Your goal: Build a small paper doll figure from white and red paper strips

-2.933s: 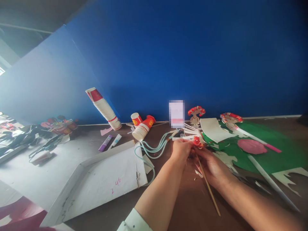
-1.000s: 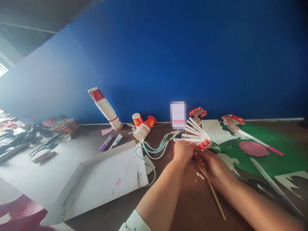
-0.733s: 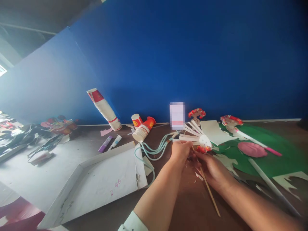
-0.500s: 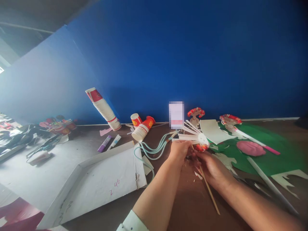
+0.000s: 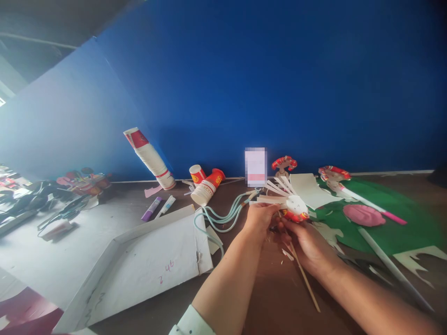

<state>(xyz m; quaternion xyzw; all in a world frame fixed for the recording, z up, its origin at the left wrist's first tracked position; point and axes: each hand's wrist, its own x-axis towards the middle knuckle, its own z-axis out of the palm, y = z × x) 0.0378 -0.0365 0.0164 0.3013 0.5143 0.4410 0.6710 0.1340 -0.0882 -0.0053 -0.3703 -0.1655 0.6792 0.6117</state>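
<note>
My left hand (image 5: 262,217) is closed, its thumb and fingers pinching a cut paper cup (image 5: 296,204) by its left side. The cup's wall is slit into several white strips (image 5: 277,187) that fan out up and to the left. Its white base, with small marks, and a red-and-yellow part face up. My right hand (image 5: 305,237) is closed just below the cup, with its thumb close to the red part. A thin wooden stick (image 5: 304,274) runs between the hands and down to the right, in the right fingers. The fingertips are partly hidden.
Left of my arms lies a white box lid (image 5: 139,265) with a pale cable (image 5: 223,228) looping over its corner. Behind stand stacked paper cups (image 5: 153,160). To the right, a green sheet (image 5: 401,223) carries a pink piece (image 5: 363,215) and a marker (image 5: 370,202).
The cup has turned and tipped between my hands, so more of its base and red-and-yellow part shows. Its strips have shifted slightly. Both arms stay nearly in place.
</note>
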